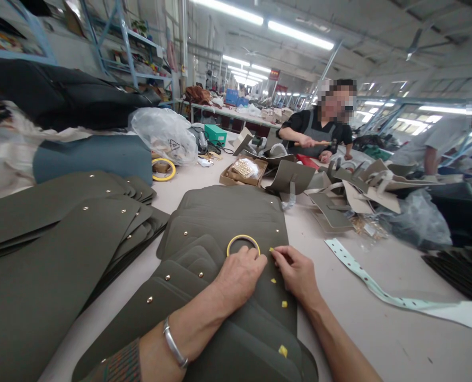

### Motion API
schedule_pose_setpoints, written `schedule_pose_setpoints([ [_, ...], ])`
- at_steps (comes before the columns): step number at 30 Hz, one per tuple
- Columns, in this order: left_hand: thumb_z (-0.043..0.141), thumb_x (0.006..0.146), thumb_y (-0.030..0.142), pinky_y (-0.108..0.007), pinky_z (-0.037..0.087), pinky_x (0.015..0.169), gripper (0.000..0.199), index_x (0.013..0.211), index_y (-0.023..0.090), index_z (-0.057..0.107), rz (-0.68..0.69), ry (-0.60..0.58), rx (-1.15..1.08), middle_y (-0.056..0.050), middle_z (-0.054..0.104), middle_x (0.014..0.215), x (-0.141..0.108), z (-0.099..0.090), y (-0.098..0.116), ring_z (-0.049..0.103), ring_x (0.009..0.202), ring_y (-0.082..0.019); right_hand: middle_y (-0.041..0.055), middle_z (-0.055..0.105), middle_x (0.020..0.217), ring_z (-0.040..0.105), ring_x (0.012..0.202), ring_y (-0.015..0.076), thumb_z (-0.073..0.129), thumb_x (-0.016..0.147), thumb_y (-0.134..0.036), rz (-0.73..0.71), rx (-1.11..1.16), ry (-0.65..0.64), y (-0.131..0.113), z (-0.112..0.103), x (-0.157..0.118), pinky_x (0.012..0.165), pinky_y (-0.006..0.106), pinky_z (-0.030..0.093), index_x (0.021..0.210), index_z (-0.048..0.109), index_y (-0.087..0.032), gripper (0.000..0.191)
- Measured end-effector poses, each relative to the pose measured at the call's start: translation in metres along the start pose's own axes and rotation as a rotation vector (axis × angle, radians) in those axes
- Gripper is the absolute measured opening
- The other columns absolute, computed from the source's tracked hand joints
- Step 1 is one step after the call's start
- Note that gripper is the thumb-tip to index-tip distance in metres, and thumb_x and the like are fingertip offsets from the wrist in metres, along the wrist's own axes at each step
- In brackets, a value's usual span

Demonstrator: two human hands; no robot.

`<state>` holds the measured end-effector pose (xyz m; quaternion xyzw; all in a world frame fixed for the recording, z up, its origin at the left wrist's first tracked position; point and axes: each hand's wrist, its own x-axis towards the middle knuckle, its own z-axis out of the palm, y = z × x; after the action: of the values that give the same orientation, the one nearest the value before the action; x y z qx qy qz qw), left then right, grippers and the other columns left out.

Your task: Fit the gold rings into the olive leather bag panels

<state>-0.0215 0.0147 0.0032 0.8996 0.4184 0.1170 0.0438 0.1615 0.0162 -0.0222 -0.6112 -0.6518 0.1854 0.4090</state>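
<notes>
Patterned sleeve (122, 363), left hand (238, 276) gripping tape roll (243, 237) — right hand (299, 269), fingertips pinching yellow scrap (271, 250)

Rows of bright tube lights (299, 35) run back along the pale ceiling (367, 32), with a ceiling fan (414, 45) at the upper right and a small red sign (274, 74) hanging far off. Blue metal shelves (144, 38) stand by the whitish wall (63, 34) on the left, and bright windows (417, 124) show on the right. A pale counter (379, 331) fills the foreground; another long counter (258, 121) stands behind it.
</notes>
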Motion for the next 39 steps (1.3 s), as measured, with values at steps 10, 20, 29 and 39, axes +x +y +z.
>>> schedule_pose_setpoints([
  [10, 0.042, 0.094, 0.021, -0.035, 0.048, 0.075, 0.014, 0.092, 0.018, 0.055, 0.022, 0.040, -0.001, -0.006, 0.060, 0.089, 0.000, -0.004, 0.001, 0.055, 0.084, -0.021, 0.0052, 0.072, 0.079, 0.064, 0.072, 0.0186, 0.052, 0.086, -0.031, -0.079, -0.197, 0.011, -0.008, 0.003, 0.005, 0.070, 0.030, 0.048, 0.081, 0.070, -0.020, 0.021],
  [20, 0.040, 0.095, 0.018, -0.028, 0.048, 0.073, 0.015, 0.093, 0.019, 0.055, -0.005, 0.014, -0.116, -0.003, 0.060, 0.091, 0.003, -0.007, -0.011, 0.058, 0.083, -0.018, -0.0017, 0.067, 0.061, 0.061, 0.059, 0.0159, 0.060, 0.075, -0.023, 0.072, -0.301, -0.302, -0.021, -0.011, -0.004, 0.056, 0.025, 0.039, 0.072, 0.067, -0.022, 0.007],
  [29, 0.043, 0.096, 0.021, -0.025, 0.050, 0.079, 0.015, 0.101, 0.021, 0.057, 0.089, 0.174, -0.293, -0.001, 0.066, 0.092, 0.002, -0.003, -0.013, 0.063, 0.087, -0.015, 0.0017, 0.067, 0.069, 0.060, 0.061, 0.0154, 0.061, 0.081, -0.040, 0.145, 0.236, -0.080, -0.009, -0.033, -0.008, 0.056, 0.026, 0.049, 0.087, 0.069, -0.017, 0.025],
  [39, 0.049, 0.094, 0.022, -0.027, 0.054, 0.083, 0.047, 0.138, 0.017, 0.035, 0.182, 0.277, -0.341, -0.006, 0.070, 0.108, -0.001, 0.001, -0.006, 0.067, 0.095, -0.016, 0.0065, 0.070, 0.094, 0.064, 0.088, 0.0186, 0.051, 0.089, -0.023, -0.329, 0.069, -0.127, -0.032, -0.022, -0.020, 0.081, 0.032, 0.051, 0.099, 0.067, -0.022, 0.019],
])
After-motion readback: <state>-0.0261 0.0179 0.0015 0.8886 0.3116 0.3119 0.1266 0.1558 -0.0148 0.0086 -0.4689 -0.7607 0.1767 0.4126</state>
